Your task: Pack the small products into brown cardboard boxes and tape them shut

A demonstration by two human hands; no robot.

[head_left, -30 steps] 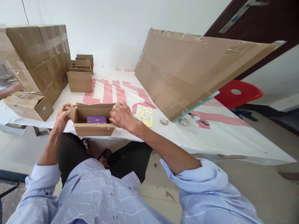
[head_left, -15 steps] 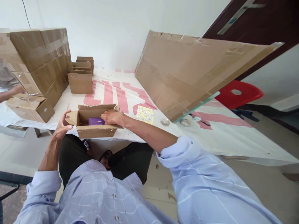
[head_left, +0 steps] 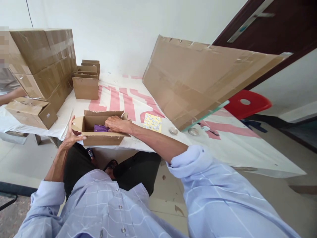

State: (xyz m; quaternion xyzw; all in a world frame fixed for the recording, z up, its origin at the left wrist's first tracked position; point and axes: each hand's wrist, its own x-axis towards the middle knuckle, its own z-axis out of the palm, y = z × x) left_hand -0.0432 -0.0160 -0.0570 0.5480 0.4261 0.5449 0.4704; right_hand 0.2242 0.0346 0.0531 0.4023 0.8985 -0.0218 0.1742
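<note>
An open cardboard box (head_left: 104, 141) stands at the table's near edge with its flaps raised. My left hand (head_left: 71, 135) grips its left end, fingers behind the end flap and thumb along the near side. Inside lies a purple packet (head_left: 99, 128), partly covered by the box wall and my other hand. My right hand (head_left: 116, 124) reaches into the box from the right, closed at the packet's right end. Its fingertips are hidden in the box. A yellow sheet of small silvery pieces (head_left: 152, 122) lies to the right of the box.
Stacked taped cartons (head_left: 44, 59) stand at the left, with a smaller closed carton (head_left: 32, 112) before them. Open boxes (head_left: 85, 87) sit behind. A large cardboard panel (head_left: 198, 82) leans at the right near tape rolls (head_left: 193, 132). Another person's forearm (head_left: 12, 96) shows far left.
My right hand has shifted slightly left inside the box, and less of the purple packet's top shows. My left thumb has slid onto the box's near side. The view has turned slightly.
</note>
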